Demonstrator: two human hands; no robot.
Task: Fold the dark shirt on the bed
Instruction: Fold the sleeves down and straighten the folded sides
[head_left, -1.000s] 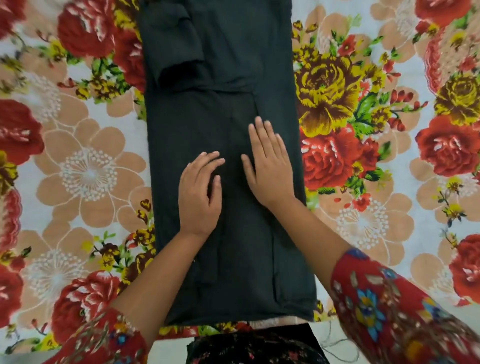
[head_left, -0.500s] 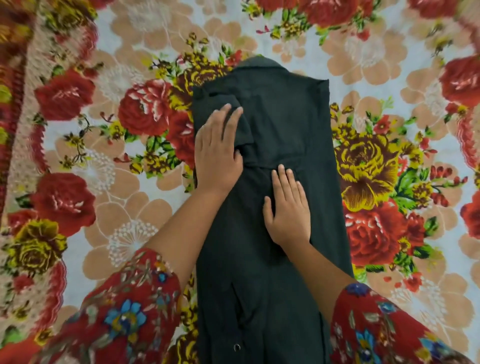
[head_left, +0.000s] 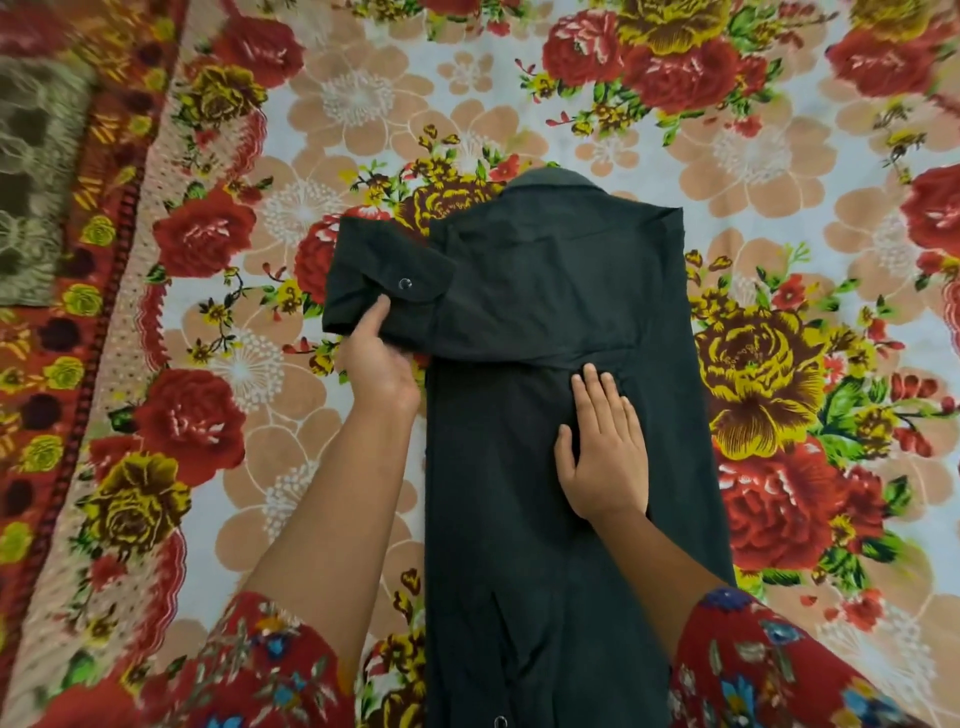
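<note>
- One head view is showing everything, looking down at a dark charcoal-green cloth shirt (head_left: 561, 467) that is lying lengthwise on the bed as a long narrow panel, its collar (head_left: 545, 179) pointing away from the person.
- Lying under it is a floral bedsheet (head_left: 519, 93) printed with red roses, yellow blooms and beige flowers on a pale ground; it is surrounding the shirt on every visible side.
- Sticking out to the left past the panel's edge is the shirt's dark sleeve (head_left: 384, 280), lying across the upper part of the shirt, with a small silver snap button (head_left: 404, 283) showing on its cuff.
- Gripping that cuff is the left hand (head_left: 379, 364): the thumb is pressing on top of the fabric near the snap while the fingers are curling beneath, hidden by the cloth.
- Resting flat on the middle of the shirt is the right hand (head_left: 605, 447), palm down, fingers extended and close together, holding nothing; its fingertips are touching the lower edge of the folded-over sleeve.
- Both forearms are coming in from the bottom of the view, each ending in a red flower-patterned cloth sleeve cuff (head_left: 769, 670) that is covering part of the shirt's lower end.
- Running along the far left is a red and yellow patterned border strip (head_left: 104, 182) of the bedding, and beyond it an olive-green mottled fabric (head_left: 31, 171), blurred, well apart from the shirt.
- Near the bottom edge of the shirt another snap button (head_left: 500, 721) is showing.
</note>
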